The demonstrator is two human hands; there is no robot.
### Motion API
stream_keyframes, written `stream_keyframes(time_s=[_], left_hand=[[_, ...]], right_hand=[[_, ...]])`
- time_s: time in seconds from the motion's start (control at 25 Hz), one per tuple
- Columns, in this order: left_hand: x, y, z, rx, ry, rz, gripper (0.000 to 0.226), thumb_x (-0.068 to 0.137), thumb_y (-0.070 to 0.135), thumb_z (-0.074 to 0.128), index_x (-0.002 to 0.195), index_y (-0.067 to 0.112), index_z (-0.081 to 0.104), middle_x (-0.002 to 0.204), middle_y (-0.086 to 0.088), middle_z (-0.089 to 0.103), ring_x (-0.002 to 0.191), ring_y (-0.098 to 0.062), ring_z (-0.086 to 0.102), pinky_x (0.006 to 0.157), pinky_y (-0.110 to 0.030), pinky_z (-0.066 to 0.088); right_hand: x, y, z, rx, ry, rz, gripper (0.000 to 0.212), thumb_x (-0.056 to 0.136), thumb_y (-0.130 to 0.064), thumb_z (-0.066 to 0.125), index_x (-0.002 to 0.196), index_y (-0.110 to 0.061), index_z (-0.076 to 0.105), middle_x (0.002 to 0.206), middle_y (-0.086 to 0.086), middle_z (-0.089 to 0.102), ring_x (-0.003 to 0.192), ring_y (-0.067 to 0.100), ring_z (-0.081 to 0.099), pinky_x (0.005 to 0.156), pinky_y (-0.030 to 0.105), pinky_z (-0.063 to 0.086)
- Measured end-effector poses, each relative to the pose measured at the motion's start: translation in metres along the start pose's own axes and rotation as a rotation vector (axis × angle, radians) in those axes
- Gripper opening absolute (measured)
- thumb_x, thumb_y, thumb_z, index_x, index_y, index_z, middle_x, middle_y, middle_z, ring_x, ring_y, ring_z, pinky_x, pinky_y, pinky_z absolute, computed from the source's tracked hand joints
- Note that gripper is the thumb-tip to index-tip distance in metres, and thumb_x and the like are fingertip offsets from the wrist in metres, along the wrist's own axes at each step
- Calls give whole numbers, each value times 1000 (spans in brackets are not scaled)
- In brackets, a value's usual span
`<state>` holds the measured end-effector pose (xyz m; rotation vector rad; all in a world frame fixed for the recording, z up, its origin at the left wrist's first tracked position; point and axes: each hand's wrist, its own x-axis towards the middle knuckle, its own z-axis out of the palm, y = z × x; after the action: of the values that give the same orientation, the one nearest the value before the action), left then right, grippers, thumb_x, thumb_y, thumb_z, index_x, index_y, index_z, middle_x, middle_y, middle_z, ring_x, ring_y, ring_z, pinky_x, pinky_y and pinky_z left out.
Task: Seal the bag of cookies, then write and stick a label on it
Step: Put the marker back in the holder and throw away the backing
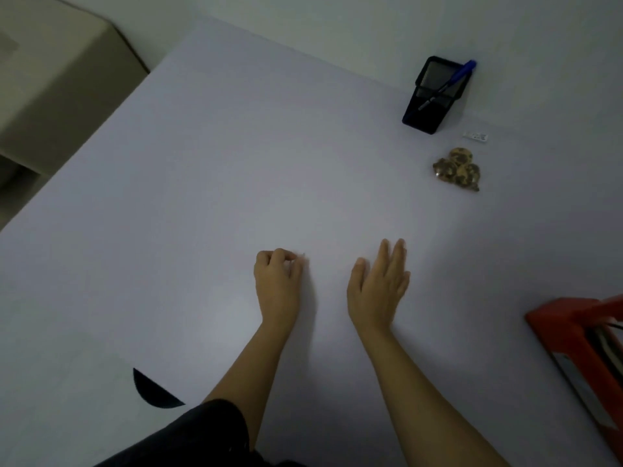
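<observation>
A clear bag of brown cookies [457,169] lies on the white table [236,163] at the far right. Just beyond it sits a small white label [475,136]. A blue pen [448,83] leans in a black mesh pen holder [435,94] at the back right. My left hand [278,281] rests on the table near the middle, its fingers curled into a loose fist with nothing in it. My right hand [379,288] lies flat beside it, fingers stretched out toward the cookies, well short of them.
A red machine with a metal strip [583,348] stands at the right edge of the table. A beige cabinet [50,79] stands beyond the table's left side. A dark half-round shape [151,390] lies near the front edge.
</observation>
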<state>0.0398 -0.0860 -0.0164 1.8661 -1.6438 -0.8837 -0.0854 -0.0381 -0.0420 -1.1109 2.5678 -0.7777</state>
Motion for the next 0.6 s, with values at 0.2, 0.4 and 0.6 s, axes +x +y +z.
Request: stream_keyframes(time_s=[0.2,0.4,0.6], left_hand=[[-22,-36,-86,-280,113,-251,21,83,35,67,76,16,61,83,5,61,76,-10,57,67,-19,41],[-56,-127,-211,-533,193,-378,19,81,41,67,79,22,65,75,2,61,68,-12,56,70,-29,50],[-89,-219,-300,-726,283,-477,18,85,29,67,90,12,72,73,1,64,67,-8,59,70,-23,50]], right_hand=[[-68,-76,8,393,-64,-95,55,93,-35,32,141,-7,30,149,11,31,138,21,24,113,35,18],[-207,-160,38,562,-234,-179,45,97,-28,37,140,-15,30,144,-1,37,131,7,29,108,21,24],[-325,-210,66,644,-386,-315,37,96,-24,41,132,-16,41,129,-10,45,124,4,40,102,13,30]])
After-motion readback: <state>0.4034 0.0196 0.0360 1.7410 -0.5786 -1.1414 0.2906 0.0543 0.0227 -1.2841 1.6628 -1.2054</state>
